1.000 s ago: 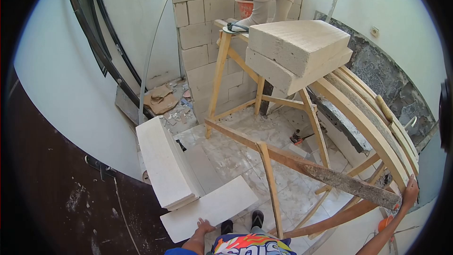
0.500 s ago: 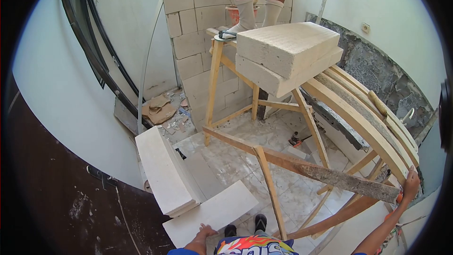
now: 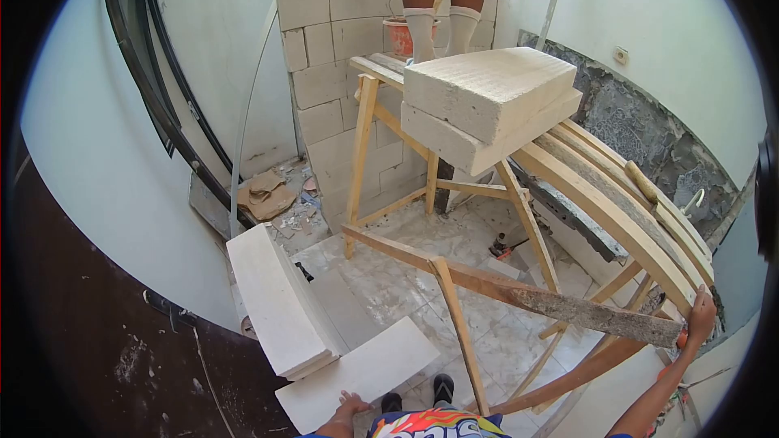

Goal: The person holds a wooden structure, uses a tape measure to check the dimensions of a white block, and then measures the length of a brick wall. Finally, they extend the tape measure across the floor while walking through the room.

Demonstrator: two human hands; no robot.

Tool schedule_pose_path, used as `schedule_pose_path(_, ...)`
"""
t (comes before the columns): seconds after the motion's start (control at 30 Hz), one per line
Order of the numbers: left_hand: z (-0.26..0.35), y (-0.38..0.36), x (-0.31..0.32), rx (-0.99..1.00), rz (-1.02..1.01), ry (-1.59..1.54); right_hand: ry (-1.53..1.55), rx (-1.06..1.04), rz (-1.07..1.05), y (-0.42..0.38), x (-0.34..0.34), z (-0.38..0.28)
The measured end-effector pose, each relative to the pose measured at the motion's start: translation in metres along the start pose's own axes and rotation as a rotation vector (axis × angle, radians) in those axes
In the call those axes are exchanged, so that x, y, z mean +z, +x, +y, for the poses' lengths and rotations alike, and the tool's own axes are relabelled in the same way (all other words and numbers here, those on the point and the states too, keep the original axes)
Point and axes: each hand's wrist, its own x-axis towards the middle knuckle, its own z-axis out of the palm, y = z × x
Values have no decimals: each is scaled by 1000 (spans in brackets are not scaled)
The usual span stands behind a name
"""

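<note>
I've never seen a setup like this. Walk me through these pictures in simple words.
There is no machine here, just a person's bare hands, seen from one camera worn on the head, looking forward and down. The left hand, fingers spread, is at the edge of a pale block. The right hand is at the end of a wooden plank; whether it grips is hard to tell. Two stacked blocks rest by the planks' upper end. Behind them stands another person, whose socks show.
</note>
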Motion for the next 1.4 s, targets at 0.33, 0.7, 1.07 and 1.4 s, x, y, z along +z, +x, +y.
schedule_pose_path(0.33,3,-10,-5,-28,-13,1,-62,0,-20,-7,-17,-27)
schedule_pose_path(0.7,-2,-2,-4,-50,-15,-34,-65,19,-4,-11,-19,-31)
schedule_pose_path(1.07,1,-23,0,26,22,-10,-92,109,-78,-5,-20,-28)
schedule_pose_path(1.4,1,-16,4,12,0,41,-75,95,-58,-3,-17,-25)
